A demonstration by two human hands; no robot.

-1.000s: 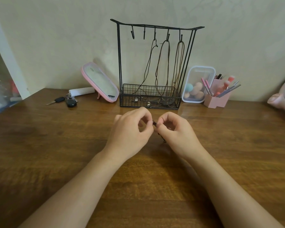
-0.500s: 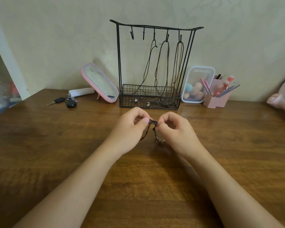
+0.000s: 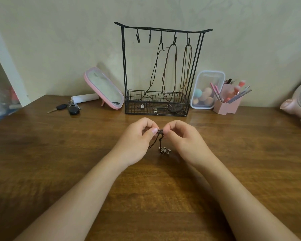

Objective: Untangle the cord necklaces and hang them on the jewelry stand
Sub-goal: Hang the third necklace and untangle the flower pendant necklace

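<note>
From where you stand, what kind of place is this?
Probably a dressing table at home: a pink tabletop mirror, a clear box of makeup sponges and a wire jewelry stand stand along the wall.

A dark cord necklace [image 3: 159, 135] sits bunched up, pinched between the left hand [image 3: 137, 141] and the right hand [image 3: 184, 140], its flower-shaped pendant [image 3: 164, 150] dangling just over the wood. Behind, the black wire jewelry stand [image 3: 163, 29] is upright at the wall. Three cord necklaces [image 3: 169, 70] hang from its right-hand hooks, tails pooled in the mesh basket [image 3: 134, 108].
</note>
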